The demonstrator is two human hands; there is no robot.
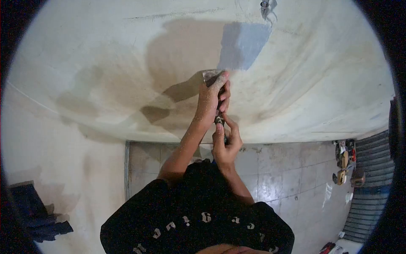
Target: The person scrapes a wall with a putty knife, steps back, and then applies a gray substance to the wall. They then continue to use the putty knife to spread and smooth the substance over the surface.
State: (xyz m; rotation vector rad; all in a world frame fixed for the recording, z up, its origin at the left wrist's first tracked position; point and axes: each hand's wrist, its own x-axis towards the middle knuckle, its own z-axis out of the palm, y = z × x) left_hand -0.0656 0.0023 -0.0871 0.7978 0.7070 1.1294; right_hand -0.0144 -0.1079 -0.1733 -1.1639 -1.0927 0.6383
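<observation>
A scraper (208,77) with a wide flat blade is held up against the pale wall (186,51), its blade at the lower left corner of a blue-grey patch (244,45). My left hand (215,92) is closed around the scraper close to the blade, the thumb laid along it; pale dust speckles this hand and forearm. Lower down, my right hand (227,142) grips the dark handle end with its fingers and thumb. Part of the handle is hidden by both hands. Shadows of the hands and tool fall on the wall to the left.
A small fitting with loose wires (265,6) sticks out of the wall above the patch. Below the wall lies a tiled floor (292,178). Shoes and other small items (342,163) stand at right beside a ribbed shutter (368,182). Dark cloth (36,216) is at the left.
</observation>
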